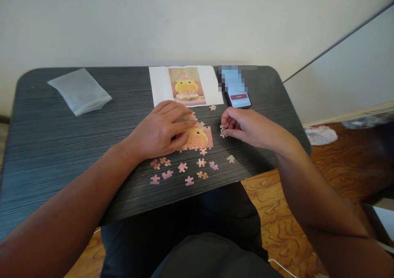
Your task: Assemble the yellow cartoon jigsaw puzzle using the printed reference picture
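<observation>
A partly joined jigsaw puzzle [200, 138] with a yellow figure lies at the middle of the table. My left hand [163, 128] rests over its left part, fingers stretched out, hiding some of it. To the right of the puzzle, my right hand [238, 124] pinches a puzzle piece [223, 132] between thumb and fingers, just at the table surface. Several loose pieces lie toward the near edge, among them a purple piece [189, 181] and a greenish piece [230, 159]. One pale piece [212, 107] lies below the printed reference picture [186, 87].
A phone [241, 99] with a lit screen lies at the back right of the dark table [61, 146]. At the back left is a translucent plastic bag [80, 92]. A wall [154, 23] stands behind the table, and my legs [184, 228] are under its near edge.
</observation>
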Demonstrator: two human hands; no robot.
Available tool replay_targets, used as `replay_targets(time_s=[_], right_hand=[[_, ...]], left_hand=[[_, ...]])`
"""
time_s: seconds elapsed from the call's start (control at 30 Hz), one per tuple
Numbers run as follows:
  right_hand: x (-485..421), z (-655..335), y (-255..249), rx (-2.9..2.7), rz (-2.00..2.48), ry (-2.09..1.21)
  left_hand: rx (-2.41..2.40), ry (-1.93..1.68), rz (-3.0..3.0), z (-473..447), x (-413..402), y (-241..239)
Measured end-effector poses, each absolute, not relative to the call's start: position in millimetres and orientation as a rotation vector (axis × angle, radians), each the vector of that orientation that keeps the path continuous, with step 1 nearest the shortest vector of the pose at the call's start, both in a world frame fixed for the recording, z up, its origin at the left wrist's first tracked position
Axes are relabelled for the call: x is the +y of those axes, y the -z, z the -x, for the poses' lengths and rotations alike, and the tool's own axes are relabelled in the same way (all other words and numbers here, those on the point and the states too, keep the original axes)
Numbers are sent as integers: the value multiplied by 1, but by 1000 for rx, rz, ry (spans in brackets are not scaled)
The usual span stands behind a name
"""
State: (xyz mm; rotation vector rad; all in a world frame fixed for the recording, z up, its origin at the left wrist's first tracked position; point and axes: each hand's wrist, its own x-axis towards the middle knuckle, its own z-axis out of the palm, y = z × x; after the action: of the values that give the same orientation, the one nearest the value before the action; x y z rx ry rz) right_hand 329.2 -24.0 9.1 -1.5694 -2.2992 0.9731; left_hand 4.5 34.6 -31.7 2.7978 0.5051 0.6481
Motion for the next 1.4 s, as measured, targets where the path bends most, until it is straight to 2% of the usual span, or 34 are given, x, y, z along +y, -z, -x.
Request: replay_targets(time_s=[0.43, 0.77, 0.9, 1.1, 1.3, 1.4], right_hand=[[-22, -336, -5, -1979, 1505, -1210], [-23, -339, -14, -2259, 1612, -703], [-32, -337, -19, -2391, 1512, -791], [-32, -334, -15, -2564, 1516, -727], [-34, -332, -16, -2506, 1574, -766], [-36, -332, -18, -2419, 1570, -887]], left_hand=[[594, -706, -2861, -1, 35, 31], [550, -794, -2893, 0, 38, 36], [537, -788, -2880, 0, 38, 36], [519, -784, -2848, -1, 38, 35], [512, -791, -2849, -2, 37, 34], [510, -793, -2843, -2, 37, 33]])
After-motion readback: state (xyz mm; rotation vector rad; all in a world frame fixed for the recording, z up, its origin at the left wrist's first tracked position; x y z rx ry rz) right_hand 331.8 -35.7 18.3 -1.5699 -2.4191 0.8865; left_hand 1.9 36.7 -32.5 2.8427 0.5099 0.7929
